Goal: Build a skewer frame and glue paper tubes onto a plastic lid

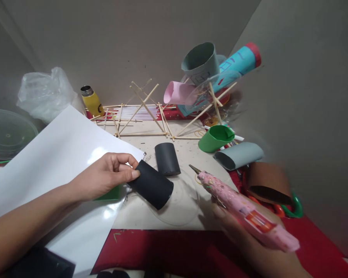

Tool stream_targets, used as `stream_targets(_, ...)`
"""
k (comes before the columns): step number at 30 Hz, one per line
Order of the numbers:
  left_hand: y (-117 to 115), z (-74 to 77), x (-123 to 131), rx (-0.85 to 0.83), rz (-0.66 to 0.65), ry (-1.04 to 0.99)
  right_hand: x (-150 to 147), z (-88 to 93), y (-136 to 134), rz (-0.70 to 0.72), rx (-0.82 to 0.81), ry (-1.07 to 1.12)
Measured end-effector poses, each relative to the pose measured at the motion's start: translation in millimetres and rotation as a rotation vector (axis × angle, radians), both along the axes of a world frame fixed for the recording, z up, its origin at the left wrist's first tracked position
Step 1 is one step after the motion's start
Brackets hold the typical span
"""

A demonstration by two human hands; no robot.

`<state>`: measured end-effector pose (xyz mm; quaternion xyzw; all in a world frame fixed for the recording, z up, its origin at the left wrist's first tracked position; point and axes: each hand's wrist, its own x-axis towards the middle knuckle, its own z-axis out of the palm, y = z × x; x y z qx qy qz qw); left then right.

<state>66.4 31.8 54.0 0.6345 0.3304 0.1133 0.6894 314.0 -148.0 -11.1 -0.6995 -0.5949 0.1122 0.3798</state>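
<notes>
My left hand [111, 175] pinches one end of a black paper tube [152, 184], held tilted over a clear plastic disc [188, 212]. Just behind it, a second black paper tube [166, 158] stands on the disc's far edge. On the right, my right hand [234, 227] is wrapped around a pink hot glue gun [243, 212], its metal nozzle pointing left towards the two tubes. The nozzle is apart from both of them. Most of my right hand's fingers are hidden under the glue gun.
A wooden stick frame [142, 134] stands behind, with a yellow bottle [92, 102] at its left. Green [210, 141], grey [242, 154] and brown [268, 181] paper tubes lie at right, near green-handled scissors [297, 206]. A large white sheet [60, 146] covers the left. Several tubes form a raised model [201, 73].
</notes>
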Motion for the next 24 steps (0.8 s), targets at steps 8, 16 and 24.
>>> stream_targets(8, 6, -4.7, 3, -0.054, 0.102, -0.018, 2, 8.4, 11, 0.021, -0.043, -0.048)
stream_targets(16, 14, -11.2, 5, -0.052, 0.139, -0.026, 25, 1.1, 23, -0.128, -0.236, -0.488)
stream_targets(24, 19, -8.9, 4, -0.055, 0.181, -0.054, 33, 0.5, 2, -0.031, -0.206, -0.551)
